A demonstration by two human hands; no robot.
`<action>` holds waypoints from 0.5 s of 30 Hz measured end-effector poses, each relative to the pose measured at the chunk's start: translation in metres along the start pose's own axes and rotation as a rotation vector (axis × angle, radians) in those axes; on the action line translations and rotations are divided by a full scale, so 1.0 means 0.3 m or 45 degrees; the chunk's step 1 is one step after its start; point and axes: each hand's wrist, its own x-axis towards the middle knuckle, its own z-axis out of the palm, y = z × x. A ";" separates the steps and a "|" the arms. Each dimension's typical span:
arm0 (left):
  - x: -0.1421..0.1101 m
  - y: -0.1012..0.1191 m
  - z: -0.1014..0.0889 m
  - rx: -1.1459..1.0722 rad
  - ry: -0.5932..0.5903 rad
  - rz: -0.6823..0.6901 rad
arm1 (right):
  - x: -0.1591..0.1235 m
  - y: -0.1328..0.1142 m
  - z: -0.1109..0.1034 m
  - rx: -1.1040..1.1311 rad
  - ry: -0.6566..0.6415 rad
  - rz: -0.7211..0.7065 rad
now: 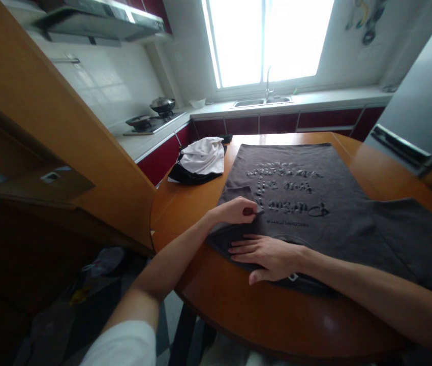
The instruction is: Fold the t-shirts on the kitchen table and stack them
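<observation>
A dark grey T-shirt [338,213] with lettering on its front lies spread on the round wooden table, its collar toward me. My left hand [237,210] is closed on the edge of the sleeve at the left, which is folded inward over the shirt's body. Flat on the cloth near the collar rests my right hand [269,256], its fingers stretched out. The other sleeve [418,234] reaches out to the right, toward the table's edge.
Several garments [203,157], white and black, lie in a pile at the table's far left. Beyond the wooden table [277,320] are a sink [264,101], a stove [155,123] with pans, and a fridge [410,91] at the right. A wooden partition [86,122] stands left.
</observation>
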 end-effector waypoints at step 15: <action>-0.045 -0.073 -0.087 -0.431 -0.098 -0.327 | 0.001 -0.003 -0.004 -0.019 0.004 -0.023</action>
